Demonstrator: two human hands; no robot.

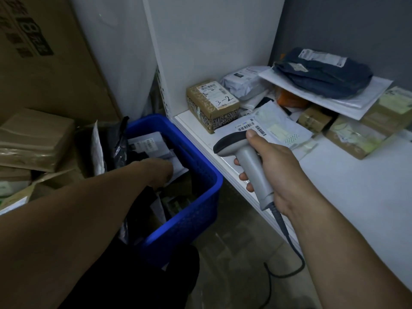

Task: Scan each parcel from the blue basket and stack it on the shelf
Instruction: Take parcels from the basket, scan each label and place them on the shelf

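right hand (277, 172) grips scanner (250, 162); left hand (160, 172) in blue basket (201, 159), grip unclear; box (211, 108) reads "3-2".

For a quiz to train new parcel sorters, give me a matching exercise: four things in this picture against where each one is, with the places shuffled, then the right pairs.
Things
1. barcode scanner
2. box marked 3-2
3. dark blue mailer bag
4. left hand

Places
A. on top of a white padded envelope
B. reaching into the blue basket
C. gripped in the right hand
D. at the left end of the shelf

Pairs: 1-C, 2-D, 3-A, 4-B
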